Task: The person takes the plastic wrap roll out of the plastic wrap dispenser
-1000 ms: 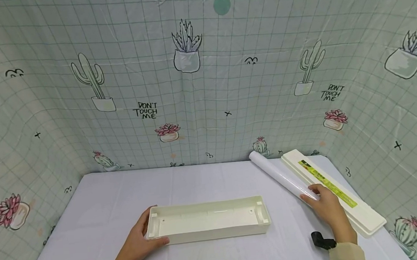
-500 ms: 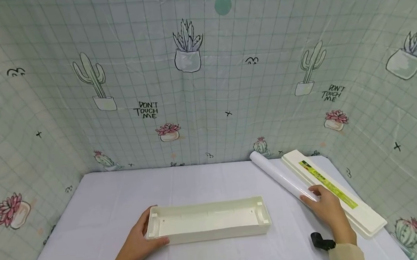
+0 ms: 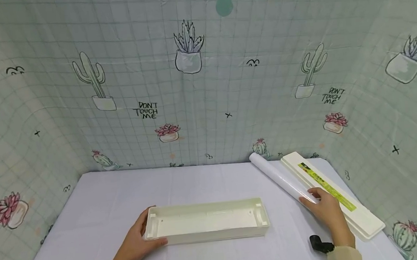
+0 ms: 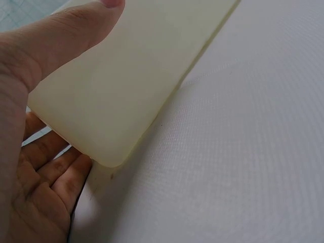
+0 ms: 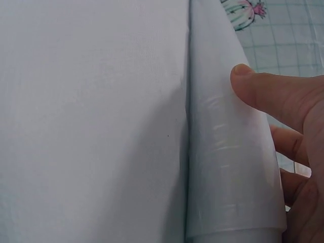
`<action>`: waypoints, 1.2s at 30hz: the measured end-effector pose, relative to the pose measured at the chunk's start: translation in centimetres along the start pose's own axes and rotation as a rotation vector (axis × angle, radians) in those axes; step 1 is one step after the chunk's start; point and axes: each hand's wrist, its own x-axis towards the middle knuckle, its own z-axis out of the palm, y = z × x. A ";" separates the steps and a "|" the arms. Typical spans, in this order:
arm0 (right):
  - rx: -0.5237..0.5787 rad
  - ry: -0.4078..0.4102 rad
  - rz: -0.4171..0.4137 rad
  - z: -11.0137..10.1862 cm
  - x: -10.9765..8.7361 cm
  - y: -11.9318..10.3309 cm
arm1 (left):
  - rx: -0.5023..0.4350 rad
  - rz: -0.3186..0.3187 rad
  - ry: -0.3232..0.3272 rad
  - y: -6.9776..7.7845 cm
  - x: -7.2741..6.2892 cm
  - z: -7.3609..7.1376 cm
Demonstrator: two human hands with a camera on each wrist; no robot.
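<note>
In the head view a long cream plastic box point(image 3: 211, 235) lies open side up at the middle front of the table. My left hand point(image 3: 134, 242) grips its left end. The left wrist view has the thumb point(image 4: 76, 35) along the box's outer wall and the other fingers at its end. Farther right, my right hand point(image 3: 328, 211) holds the near end of a shiny white roll of plastic wrap point(image 3: 278, 177). Its thumb point(image 5: 253, 88) presses the near side in the right wrist view, other fingers reaching round the far side. The roll lies slanted on the white cloth.
Just right of the roll lies a long cream lid point(image 3: 364, 220) with a yellow-green label point(image 3: 327, 186), parallel to it and partly behind my right hand. A white cloth point(image 3: 142, 190) covers the table. Grid-patterned curtains point(image 3: 205, 92) printed with cacti stand around the back and sides.
</note>
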 end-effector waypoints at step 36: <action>-0.004 0.008 -0.007 0.0 -0.2 -0.3 | -0.010 -0.013 -0.007 -0.1 0.2 -0.2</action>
